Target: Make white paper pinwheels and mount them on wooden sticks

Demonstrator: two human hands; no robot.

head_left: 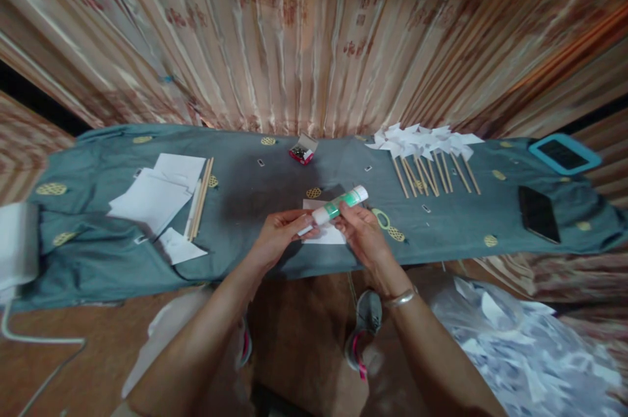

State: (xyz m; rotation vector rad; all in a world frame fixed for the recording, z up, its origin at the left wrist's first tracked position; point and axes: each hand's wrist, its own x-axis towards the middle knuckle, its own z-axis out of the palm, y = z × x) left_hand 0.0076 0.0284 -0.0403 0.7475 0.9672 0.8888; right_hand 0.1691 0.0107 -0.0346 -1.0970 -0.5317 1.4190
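Note:
My right hand (362,228) is closed around a white and green glue stick (343,202), which tilts up to the right. My left hand (279,232) pinches the lower end of the same glue stick, fingers curled. Both hands hover over a small white paper square (328,235) lying on the teal cloth-covered table (255,188). A green-handled pair of scissors (381,217) lies just right of my right hand.
Loose white paper sheets (157,198) and wooden sticks (200,204) lie at the left. Several finished paper pinwheels on sticks (426,155) lie at the right. A small red box (303,150) sits at the back, a dark phone (538,213) and a teal-cased tablet (564,154) far right.

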